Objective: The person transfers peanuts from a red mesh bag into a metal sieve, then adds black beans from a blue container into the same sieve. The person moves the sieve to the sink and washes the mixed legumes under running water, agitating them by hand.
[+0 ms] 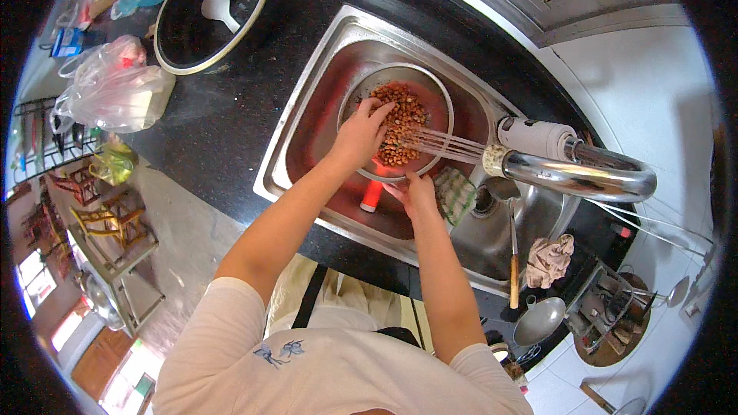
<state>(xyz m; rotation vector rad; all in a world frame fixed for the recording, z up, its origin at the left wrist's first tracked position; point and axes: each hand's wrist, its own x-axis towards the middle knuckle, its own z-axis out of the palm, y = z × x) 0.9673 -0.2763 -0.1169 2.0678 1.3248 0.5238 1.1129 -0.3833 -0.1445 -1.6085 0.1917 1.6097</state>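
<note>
A round metal bowl sits in the larger basin of a steel sink. Small reddish-brown nuts or beans lie in it; their exact kind I cannot tell. My left hand reaches over the bowl's left side, fingers apart and touching the nuts or beans. At the near right rim, my right hand grips the bowl, its fingertips partly hidden. Streams of water fall from the curved chrome tap into the bowl. A red and white handle-like thing shows just below the bowl.
Right of my right hand lies a green-and-white checked cloth or sponge. A long-handled ladle and a crumpled rag are by the smaller basin. On the counter's far left are a large round lid, a white spoon and plastic bags.
</note>
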